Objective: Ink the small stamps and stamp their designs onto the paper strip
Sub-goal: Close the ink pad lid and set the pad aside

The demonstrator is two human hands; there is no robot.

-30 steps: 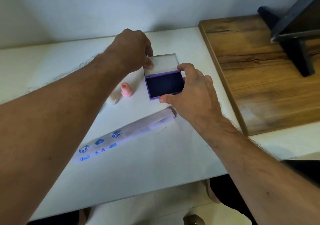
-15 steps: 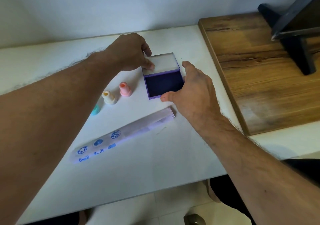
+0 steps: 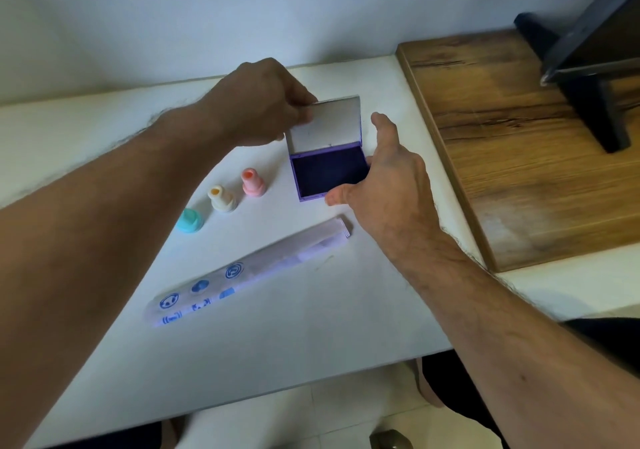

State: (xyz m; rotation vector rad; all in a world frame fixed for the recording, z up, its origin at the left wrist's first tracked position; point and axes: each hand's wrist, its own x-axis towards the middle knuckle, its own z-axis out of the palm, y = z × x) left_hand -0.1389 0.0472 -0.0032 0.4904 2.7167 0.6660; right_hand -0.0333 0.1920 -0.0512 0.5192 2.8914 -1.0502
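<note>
A purple ink pad [image 3: 327,170] lies open on the white table, its clear lid [image 3: 325,124] raised at the back. My left hand [image 3: 263,102] pinches the lid's left upper corner. My right hand [image 3: 384,178] cups the pad's right side, with the thumb at the front corner and the fingers apart. Three small stamps stand in a row to the pad's left: pink [image 3: 252,182], cream [image 3: 221,199] and teal [image 3: 189,220]. A long paper strip [image 3: 249,270] lies diagonally in front, with several blue prints at its left end.
A wooden board [image 3: 519,157] lies to the right of the pad, carrying a dark stand [image 3: 595,67] at its back. A wall rises just behind the table [image 3: 277,344]. The table's front edge runs below the strip, above a tiled floor.
My left hand has lifted the lid up from lying flat. My left arm has shifted left, uncovering the cream and teal stamps. My right hand stays at the pad's right side.
</note>
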